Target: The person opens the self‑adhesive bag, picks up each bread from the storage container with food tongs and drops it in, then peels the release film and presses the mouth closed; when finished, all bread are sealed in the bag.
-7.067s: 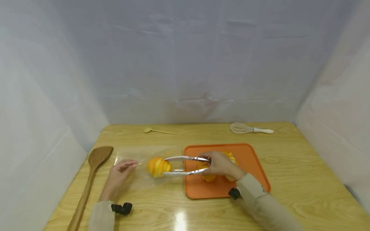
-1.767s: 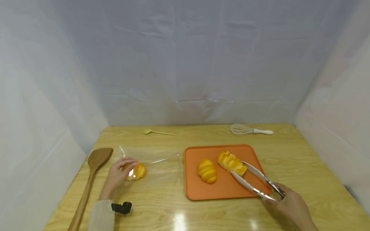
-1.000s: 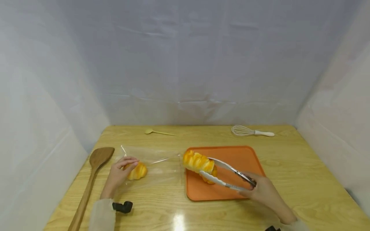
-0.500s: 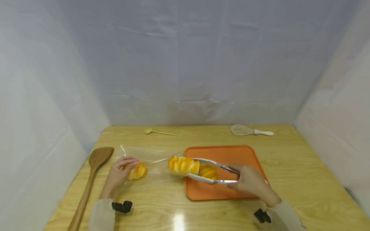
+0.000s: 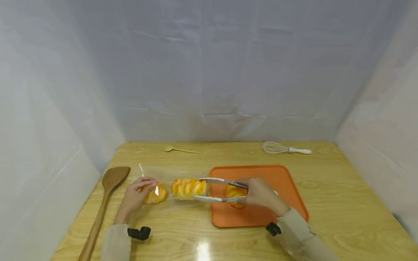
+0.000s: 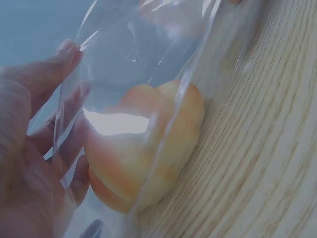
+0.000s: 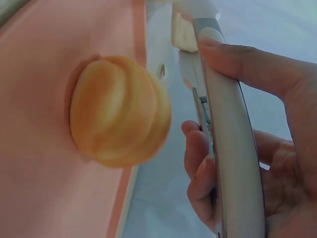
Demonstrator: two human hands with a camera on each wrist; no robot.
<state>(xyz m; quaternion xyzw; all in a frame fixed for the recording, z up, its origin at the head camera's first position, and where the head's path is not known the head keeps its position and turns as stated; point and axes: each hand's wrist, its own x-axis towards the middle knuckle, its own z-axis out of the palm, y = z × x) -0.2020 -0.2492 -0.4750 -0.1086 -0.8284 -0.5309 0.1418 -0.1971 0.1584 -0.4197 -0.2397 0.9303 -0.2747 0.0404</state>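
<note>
Evidently, the main risk lay at the clear bag (image 6: 124, 59), held by the left hand (image 5: 136, 194) with thumb and fingers curled on it: the thin film could fold or slip, and so obstruct the loaf (image 5: 187, 188). The right hand (image 5: 261, 195) had its fingers clamped round the tongs (image 5: 212, 199), which gripped the loaf near one end only; it could tilt or drop. Whether the loaf was inside the bag or above it could not be told. One roll (image 5: 157, 194) lay in the bag beside the left hand; another roll (image 7: 121, 111) sat on the orange tray (image 5: 228, 217). The table (image 5: 179, 235) was glossy and wood-grained, bearing a spatula (image 5: 114, 177) at left, a spoon (image 5: 183, 149) and a whisk (image 5: 284, 149) toward the far edge. Pale sheeting (image 5: 196, 72) enclosed the back and sides.
</note>
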